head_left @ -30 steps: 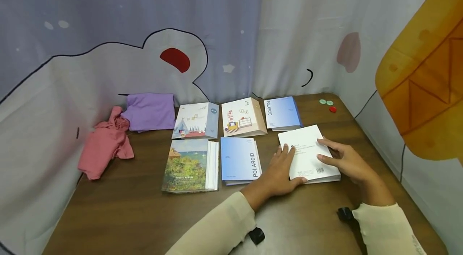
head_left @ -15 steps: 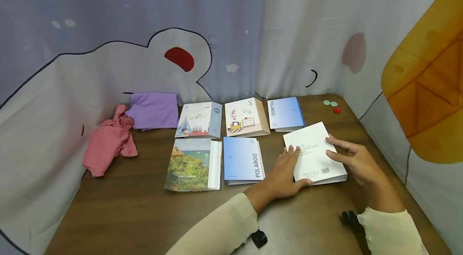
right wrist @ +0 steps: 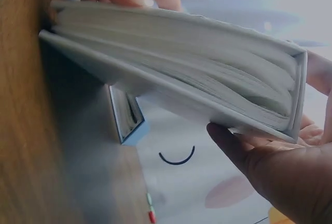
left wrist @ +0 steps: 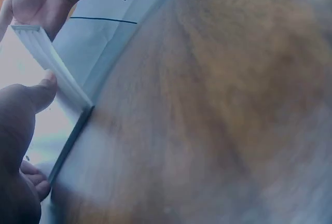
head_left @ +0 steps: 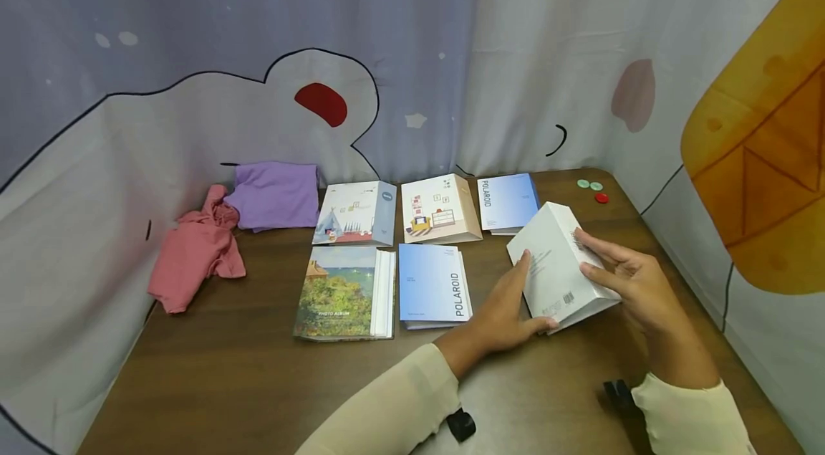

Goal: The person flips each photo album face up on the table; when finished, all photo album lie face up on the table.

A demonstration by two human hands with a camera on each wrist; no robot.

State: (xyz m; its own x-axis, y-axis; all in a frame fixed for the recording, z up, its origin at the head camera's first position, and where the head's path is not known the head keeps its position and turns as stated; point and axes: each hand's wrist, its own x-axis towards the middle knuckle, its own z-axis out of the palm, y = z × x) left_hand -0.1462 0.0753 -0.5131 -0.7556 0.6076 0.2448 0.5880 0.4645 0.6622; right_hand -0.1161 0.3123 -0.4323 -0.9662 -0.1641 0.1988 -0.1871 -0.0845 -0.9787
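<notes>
A thick white photo album (head_left: 548, 269), its back cover with small print and a barcode facing up, tilts above the table's right side. My left hand (head_left: 499, 315) grips its left edge, thumb on the cover; in the left wrist view the fingertips (left wrist: 35, 180) curl at the cover's edge. On the spine side my right hand (head_left: 634, 286) holds the album between thumb and fingers. The right wrist view shows the page edges (right wrist: 176, 68) between the covers, the lower cover parted a little from the pages.
Left of the hands stand a blue Polaroid album (head_left: 428, 283) and a landscape-covered album (head_left: 335, 290). Behind them are two illustrated albums (head_left: 433, 211) and another blue album (head_left: 507, 204). Purple cloth (head_left: 273, 197) and pink cloth (head_left: 196, 247) lie left; small discs (head_left: 601, 198) sit back right.
The white album lay nearly flat before; now its right, spine side is raised and it leans to the left. My right hand has turned up with the spine. The other albums stay put.
</notes>
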